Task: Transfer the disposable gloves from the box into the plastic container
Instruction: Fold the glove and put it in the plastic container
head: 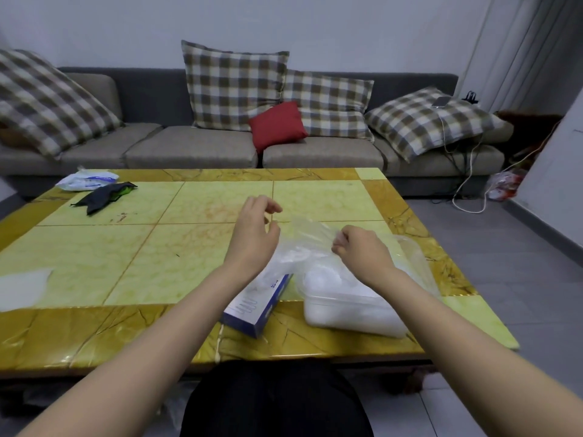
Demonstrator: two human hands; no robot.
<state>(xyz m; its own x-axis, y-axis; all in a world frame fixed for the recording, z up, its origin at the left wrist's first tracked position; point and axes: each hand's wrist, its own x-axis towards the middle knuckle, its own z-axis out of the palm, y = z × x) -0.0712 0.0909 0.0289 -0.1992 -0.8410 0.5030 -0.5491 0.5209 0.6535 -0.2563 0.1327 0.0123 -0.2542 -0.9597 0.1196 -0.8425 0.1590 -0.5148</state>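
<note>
Pinching a thin, clear disposable glove [310, 236] between the curled fingers of the right hand [362, 252], holding the film up over the translucent rectangular plastic container [353, 313] at about 4 o'clock on the yellow-green, amber-bordered marble tabletop [189, 247]. Hovering the left hand [254, 234] just to 9 o'clock of the glove, fingers loosely bent and spread apart, gripping nothing. Working with the blue-and-white cardboard glove box [252, 310] lying at 5 o'clock, just beside the container's left wall, more crumpled clear film bunching over the box's far end. Showing cloudy white contents through the container's walls, too blurred for counting. Sharing the tabletop with a crumpled black cloth [104, 197] at 10 o'clock, a white plastic packet [85, 179] touching it at 11 o'clock on the far edge, and a white sheet [22, 288] at 8 o'clock, well apart from both hands. Facing a long grey sofa [195, 146] at 12 o'clock, carrying brown-and-cream checked cushions [233, 86] and one small red cushion [277, 124].
</note>
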